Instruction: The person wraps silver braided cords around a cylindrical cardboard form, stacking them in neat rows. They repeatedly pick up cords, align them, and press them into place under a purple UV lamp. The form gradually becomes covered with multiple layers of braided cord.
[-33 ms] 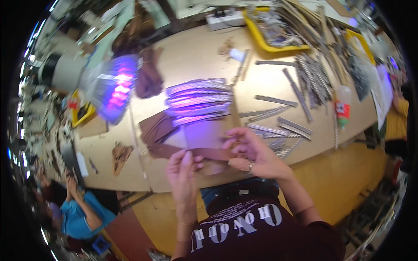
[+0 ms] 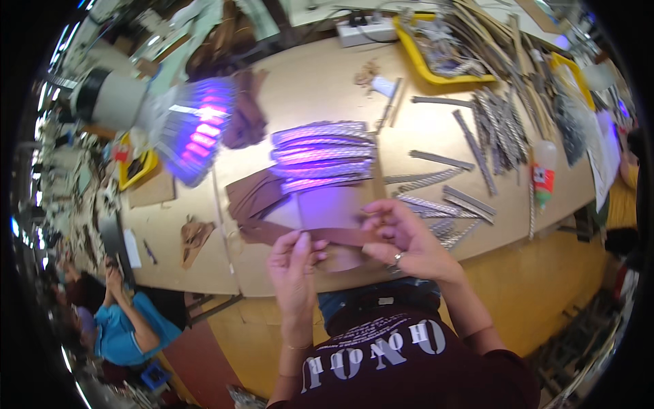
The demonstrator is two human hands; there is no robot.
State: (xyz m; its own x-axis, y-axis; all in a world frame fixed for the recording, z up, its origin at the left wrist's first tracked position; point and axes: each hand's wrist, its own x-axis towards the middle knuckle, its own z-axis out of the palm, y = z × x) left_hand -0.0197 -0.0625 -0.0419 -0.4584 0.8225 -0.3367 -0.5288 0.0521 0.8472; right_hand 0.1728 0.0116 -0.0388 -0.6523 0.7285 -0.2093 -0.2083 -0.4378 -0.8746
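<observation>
We see left hand [image 2: 294,262] and right hand [image 2: 402,238] pinching brown leather strip [image 2: 340,236], strip's ends hidden under fingers, lamp [image 2: 197,133] blurred

Red-labelled white bottle [image 2: 543,172], table's right

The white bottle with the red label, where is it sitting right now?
In the head view, the bottle lies on the wooden table's right side, beyond the right hand, beside the patterned metal strips.
</observation>
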